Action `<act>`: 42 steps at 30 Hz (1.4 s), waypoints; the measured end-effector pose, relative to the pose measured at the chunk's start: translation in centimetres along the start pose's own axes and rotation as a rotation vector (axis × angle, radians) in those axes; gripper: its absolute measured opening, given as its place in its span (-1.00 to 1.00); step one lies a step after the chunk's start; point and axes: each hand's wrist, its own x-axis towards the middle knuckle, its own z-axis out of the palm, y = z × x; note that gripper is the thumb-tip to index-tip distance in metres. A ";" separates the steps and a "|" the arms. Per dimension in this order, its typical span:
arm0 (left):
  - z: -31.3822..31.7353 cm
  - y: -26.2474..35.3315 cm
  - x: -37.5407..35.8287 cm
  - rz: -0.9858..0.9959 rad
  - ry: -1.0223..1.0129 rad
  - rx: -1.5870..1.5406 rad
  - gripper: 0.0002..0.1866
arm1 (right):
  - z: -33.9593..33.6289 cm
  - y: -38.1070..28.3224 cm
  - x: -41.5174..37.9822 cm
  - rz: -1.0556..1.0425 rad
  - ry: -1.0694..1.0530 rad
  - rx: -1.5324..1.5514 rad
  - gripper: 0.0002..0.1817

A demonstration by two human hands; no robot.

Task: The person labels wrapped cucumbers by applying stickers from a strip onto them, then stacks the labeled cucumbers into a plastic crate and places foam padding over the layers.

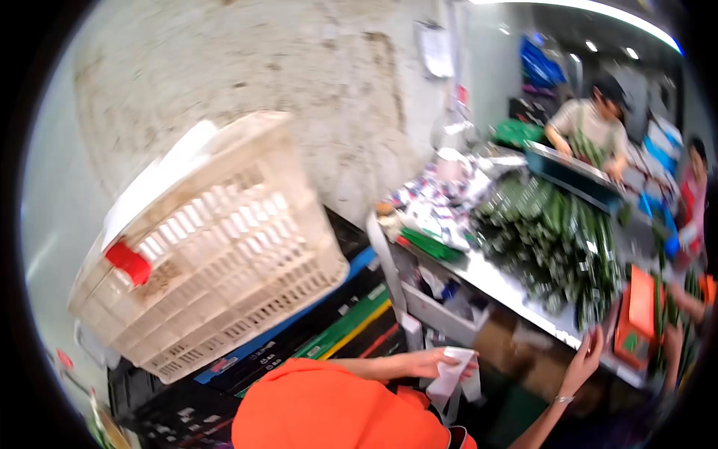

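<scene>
Crates (pixel 329 314) alongside; left hand (pixel 428 364) grips limp white sheet (pixel 449 379); grip of right hand (pixel 584 360) unclear.

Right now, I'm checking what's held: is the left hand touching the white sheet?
Touching. The head view shows the white sheet held in the left hand.

Overall exposure is bright. The strip lamp (pixel 583 15), far above and right of the left hand's (pixel 425 364) grip, is blown out and bowed by lens distortion. White paper (pixel 447 379) within the grip is pale, with little surface detail. Glare spots the clear-wrapped greens (pixel 553 236) up and right of the grip. Deep shadow lies beneath the worktop (pixel 499 286), immediately right of the grip. The wall (pixel 314 75) above receives diffuse light. Softness blurs the crate (pixel 217 269) to the left. Black vignetting rounds off the frame's corners, farthest from the grip.
</scene>
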 end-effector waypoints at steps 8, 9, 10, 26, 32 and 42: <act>0.0 4.0 -2.7 0.188 -0.104 0.223 -0.42 | 28.1 -42.1 4.8 -0.856 -0.983 0.618 -0.74; 0.1 4.5 -2.8 0.195 -0.096 0.238 -0.45 | 32.4 -45.2 3.6 -0.998 -1.126 0.635 -0.71; 0.3 4.9 -3.0 0.196 -0.087 0.252 -0.47 | 35.4 -48.1 1.9 -1.180 -1.176 0.574 -0.64; -3.0 11.4 -6.1 0.481 -0.110 0.005 -0.47 | 45.4 -59.4 8.2 -1.029 -0.435 0.480 -0.75; -3.0 13.8 -1.8 0.567 -0.056 -0.208 -0.44 | 32.0 -37.1 20.0 -0.482 -0.380 0.823 -0.84; 8.1 15.0 13.2 0.927 0.288 0.596 -0.35 | -6.7 -5.7 -4.4 0.085 0.447 0.270 -0.88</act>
